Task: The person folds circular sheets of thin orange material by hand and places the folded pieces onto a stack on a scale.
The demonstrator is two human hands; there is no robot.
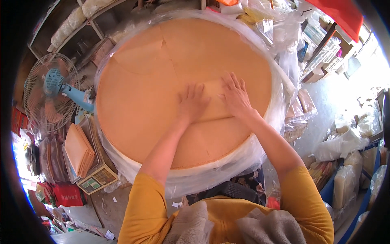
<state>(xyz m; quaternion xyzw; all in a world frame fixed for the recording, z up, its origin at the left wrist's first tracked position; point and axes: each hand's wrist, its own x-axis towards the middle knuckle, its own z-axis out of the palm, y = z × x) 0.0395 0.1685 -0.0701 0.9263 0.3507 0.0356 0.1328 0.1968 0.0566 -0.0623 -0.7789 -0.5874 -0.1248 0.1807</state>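
Observation:
A wide stack of thin, round, tan-orange sheets [134, 97] lies before me; they look like large flat pancakes, though I cannot be sure of the material. Part of the top sheet is turned over into a folded flap [215, 109] with a straight near edge. My left hand [192, 101] rests on the fold's left side, slightly smeared by motion, fingers spread. On the right end of the flap my right hand [236, 95] lies flat, fingers stretched out and apart. Neither hand grips anything. Clear plastic film [252, 154] wraps around the stack's rim.
Left of the stack stands a blue caged fan [53, 83]. Nearer, a weighing scale [97, 181] carries a tray with a pile of folded tan sheets [80, 150]. Plastic-wrapped packs [306, 101] sit to the right, with white bags [343, 144] beyond. Shelves [95, 28] line the far left.

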